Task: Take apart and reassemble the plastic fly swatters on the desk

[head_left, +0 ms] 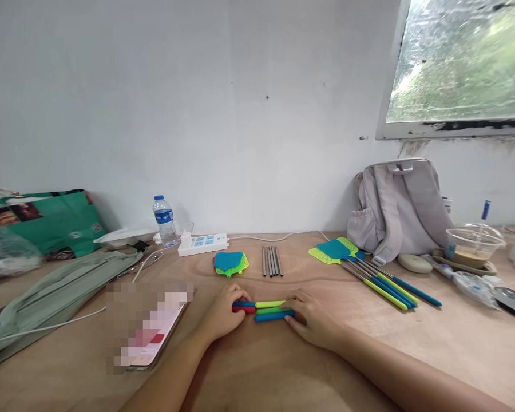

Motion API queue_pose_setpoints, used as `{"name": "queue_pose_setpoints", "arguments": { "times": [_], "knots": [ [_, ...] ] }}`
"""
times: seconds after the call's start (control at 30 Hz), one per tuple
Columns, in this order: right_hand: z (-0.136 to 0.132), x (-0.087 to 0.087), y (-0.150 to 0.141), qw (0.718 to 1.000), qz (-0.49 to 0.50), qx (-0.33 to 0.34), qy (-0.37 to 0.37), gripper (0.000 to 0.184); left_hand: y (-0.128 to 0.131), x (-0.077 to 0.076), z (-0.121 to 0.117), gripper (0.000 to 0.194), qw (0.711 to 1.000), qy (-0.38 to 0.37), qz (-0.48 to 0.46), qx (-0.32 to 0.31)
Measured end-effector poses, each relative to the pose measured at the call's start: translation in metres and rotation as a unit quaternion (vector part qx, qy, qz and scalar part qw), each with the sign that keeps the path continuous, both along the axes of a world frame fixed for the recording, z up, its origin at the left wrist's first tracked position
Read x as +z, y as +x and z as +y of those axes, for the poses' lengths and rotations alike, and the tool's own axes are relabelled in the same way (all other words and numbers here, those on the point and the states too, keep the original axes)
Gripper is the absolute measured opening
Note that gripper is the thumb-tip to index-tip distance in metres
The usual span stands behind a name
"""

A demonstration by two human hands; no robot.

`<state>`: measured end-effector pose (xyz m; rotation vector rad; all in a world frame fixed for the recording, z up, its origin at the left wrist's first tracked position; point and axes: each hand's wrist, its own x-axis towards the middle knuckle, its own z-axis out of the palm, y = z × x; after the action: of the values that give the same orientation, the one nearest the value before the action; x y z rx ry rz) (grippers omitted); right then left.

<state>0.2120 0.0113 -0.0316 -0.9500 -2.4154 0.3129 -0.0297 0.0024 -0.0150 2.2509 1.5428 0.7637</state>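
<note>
My left hand (220,313) is closed around the ends of a blue handle (249,304) and a red handle (249,310). To its right, my right hand (312,321) has its thumb and fingers around the right ends of a yellow-green handle (268,304), a green handle (270,312) and a blue handle (269,317), which lie side by side on the table. The two groups almost meet end to end. Beyond them sit stacked fly swatter heads (229,261) and several metal rods (273,262). Assembled fly swatters (380,281) lie fanned at the right.
A phone (163,329) lies left of my left arm. At the back are a water bottle (165,220), a white power strip (203,244) and a grey backpack (401,206). A drink cup (472,246) stands far right; a grey-green bag (64,297) lies left.
</note>
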Motion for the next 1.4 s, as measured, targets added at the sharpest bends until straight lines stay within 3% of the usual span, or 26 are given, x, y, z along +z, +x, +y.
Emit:
{"name": "queue_pose_setpoints", "arguments": {
  "times": [0.63, 1.03, 1.4],
  "knots": [
    [-0.003, -0.008, -0.007, 1.000, -0.019, -0.022, -0.009, 0.029, 0.002, 0.000, -0.002, 0.031, 1.000, -0.016, 0.006, 0.001],
    [-0.005, 0.006, -0.003, 0.999, -0.018, -0.022, 0.027, 0.027, 0.002, 0.004, -0.004, 0.037, 1.000, -0.016, 0.012, 0.003],
    [0.003, 0.005, 0.002, 0.999, -0.007, -0.040, -0.016, 0.037, -0.001, 0.003, -0.005, 0.038, 1.000, -0.002, 0.021, -0.008]
  ]
}}
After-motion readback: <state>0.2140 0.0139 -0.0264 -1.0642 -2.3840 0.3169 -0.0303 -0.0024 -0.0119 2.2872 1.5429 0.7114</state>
